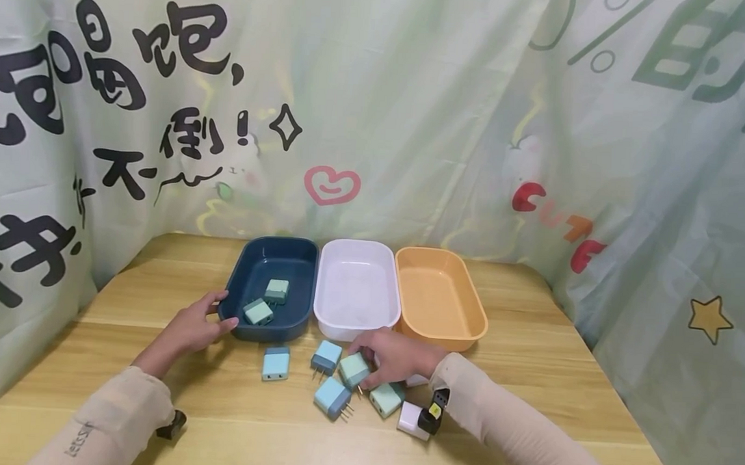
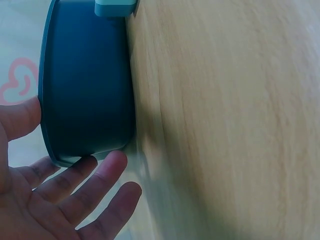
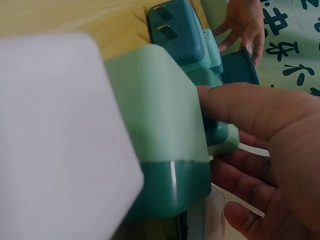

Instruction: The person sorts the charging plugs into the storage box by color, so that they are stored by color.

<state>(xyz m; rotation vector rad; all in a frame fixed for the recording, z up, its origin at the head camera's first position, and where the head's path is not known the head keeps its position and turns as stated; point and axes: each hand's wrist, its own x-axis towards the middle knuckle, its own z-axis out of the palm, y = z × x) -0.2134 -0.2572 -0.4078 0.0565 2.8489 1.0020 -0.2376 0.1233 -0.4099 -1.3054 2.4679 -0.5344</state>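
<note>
My left hand [image 1: 193, 329] touches the front left corner of a navy tray [image 1: 305, 285], its thumb at the rim [image 2: 41, 107] and fairly straight fingers along the outer wall. Two green wall chargers [image 1: 277, 291] lie in that tray. In front of the white tray [image 1: 357, 314], my right hand [image 1: 399, 356] pinches a green wall charger [image 1: 353, 370] between thumb and fingers. Close to it are two blue chargers [image 1: 332, 397] with metal prongs, another green charger [image 1: 386, 399] and a white charger [image 1: 412, 421]. A second white charger is mostly hidden by the right hand.
An orange tray [image 1: 441, 296] stands at the right, side by side with the white and navy ones. One blue charger [image 1: 275, 364] sits apart, in front of the navy tray. A printed curtain [image 1: 413, 124] hangs behind the wooden table [image 1: 526, 416].
</note>
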